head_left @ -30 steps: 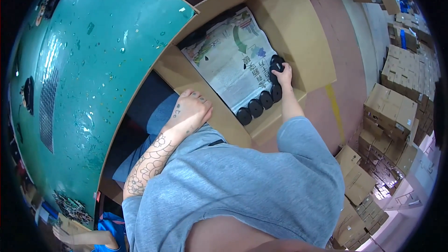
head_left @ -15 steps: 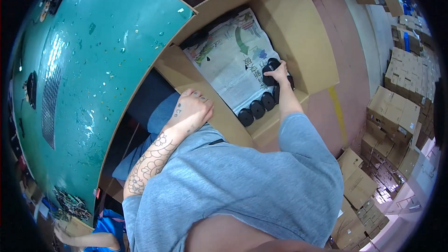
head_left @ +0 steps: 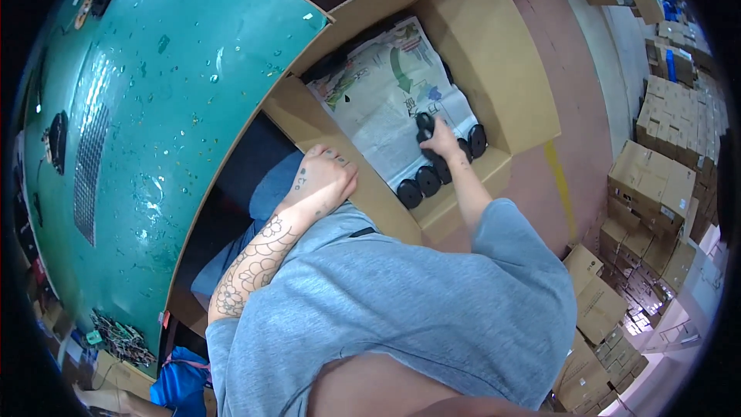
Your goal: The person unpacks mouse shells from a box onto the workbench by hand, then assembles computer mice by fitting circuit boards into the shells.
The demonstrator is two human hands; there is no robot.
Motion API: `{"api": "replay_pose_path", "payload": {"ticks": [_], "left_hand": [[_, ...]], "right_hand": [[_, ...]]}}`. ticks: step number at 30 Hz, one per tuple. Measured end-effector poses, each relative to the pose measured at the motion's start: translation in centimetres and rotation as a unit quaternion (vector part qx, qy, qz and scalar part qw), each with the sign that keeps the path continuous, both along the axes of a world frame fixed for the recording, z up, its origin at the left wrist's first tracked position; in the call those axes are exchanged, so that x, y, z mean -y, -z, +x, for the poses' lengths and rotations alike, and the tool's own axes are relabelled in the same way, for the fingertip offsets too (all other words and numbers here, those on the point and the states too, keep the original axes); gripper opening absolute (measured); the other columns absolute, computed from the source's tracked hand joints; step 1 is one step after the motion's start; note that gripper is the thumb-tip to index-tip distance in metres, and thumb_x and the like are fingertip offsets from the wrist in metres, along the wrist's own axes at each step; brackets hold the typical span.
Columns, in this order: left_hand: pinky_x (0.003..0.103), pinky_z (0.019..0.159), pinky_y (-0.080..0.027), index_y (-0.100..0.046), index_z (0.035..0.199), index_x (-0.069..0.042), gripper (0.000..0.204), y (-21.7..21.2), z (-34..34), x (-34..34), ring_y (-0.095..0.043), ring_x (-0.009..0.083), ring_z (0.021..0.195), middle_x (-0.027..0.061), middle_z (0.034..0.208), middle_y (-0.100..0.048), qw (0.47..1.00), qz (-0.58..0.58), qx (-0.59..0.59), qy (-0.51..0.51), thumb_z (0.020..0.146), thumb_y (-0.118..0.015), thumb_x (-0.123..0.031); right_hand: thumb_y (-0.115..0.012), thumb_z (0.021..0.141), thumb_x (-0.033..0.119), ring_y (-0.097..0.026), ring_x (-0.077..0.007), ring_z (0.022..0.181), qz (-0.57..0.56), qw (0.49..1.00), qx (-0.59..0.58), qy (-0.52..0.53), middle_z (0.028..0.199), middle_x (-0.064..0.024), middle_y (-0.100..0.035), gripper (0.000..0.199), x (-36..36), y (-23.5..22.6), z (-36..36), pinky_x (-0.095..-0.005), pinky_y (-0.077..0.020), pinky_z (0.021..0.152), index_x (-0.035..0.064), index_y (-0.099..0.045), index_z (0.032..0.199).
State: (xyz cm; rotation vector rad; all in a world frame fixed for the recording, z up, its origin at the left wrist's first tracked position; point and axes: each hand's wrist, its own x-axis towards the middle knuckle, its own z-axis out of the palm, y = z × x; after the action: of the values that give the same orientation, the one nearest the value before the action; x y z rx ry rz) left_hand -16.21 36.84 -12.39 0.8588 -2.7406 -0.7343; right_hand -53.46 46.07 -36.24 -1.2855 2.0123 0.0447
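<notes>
several black discs (head_left: 427, 180) half hidden under right hand (head_left: 442, 141)

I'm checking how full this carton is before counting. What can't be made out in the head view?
- Contents under the printed paper sheet: covered by it.
- Black disc at the right hand: fingers hide part of it.
- Box depth: unclear.
- Left hand rests on the flap; palm side hidden.

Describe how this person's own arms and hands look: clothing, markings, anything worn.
Both forearms are bare below the short sleeves of a loose grey-blue T-shirt. The left forearm carries a dark line tattoo with scale-like and floral shapes, and the left hand has small dark marks on its back. The right hand shows no gloves; rings or watch cannot be made out.
</notes>
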Motion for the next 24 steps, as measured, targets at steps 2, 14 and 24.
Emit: {"api": "replay_pose_path", "payload": {"ticks": [2,14,24], "left_hand": [[0.037,0.087,-0.045,-0.065,0.079,-0.011,0.014,-0.1,-0.1,0.1,-0.062,0.0266,0.083,0.0078,0.078,-0.068,1.0,-0.003,0.001,0.0,0.085,-0.062,-0.023],[0.04,0.082,-0.055,-0.067,0.115,-0.008,0.028,-4.8,1.7,0.6,-0.067,0.0309,0.09,0.0097,0.105,-0.071,0.944,0.166,-0.282,-0.032,0.087,-0.066,-0.012],[0.035,0.077,-0.053,-0.062,0.097,-0.007,0.014,-28.9,14.3,-0.1,-0.065,0.0264,0.086,0.0136,0.101,-0.068,0.42,0.21,-0.874,0.126,0.092,-0.065,-0.019]], "right_hand": [[-0.092,0.057,0.022,-0.064,-0.0427,0.11,-0.01,1.0,0.02,-0.02,0.119,-0.0251,-0.066,0.097,-0.7,-0.1,0.2,-0.0436,-0.0515,0.096,0.0,-0.046,0.139],[-0.085,0.075,0.013,-0.071,-0.027,0.088,-0.337,0.854,0.266,0.294,0.108,-0.0154,-0.071,0.057,8.7,-19.1,4.3,-0.0375,-0.0585,0.084,-0.0019,-0.06,0.124],[-0.068,0.085,0.014,-0.06,-0.0318,0.12,-0.189,0.555,0.81,-0.007,0.137,-0.0142,-0.06,0.061,26.9,-33.5,27.9,-0.0491,-0.0455,0.108,0.0016,-0.048,0.142]]}}
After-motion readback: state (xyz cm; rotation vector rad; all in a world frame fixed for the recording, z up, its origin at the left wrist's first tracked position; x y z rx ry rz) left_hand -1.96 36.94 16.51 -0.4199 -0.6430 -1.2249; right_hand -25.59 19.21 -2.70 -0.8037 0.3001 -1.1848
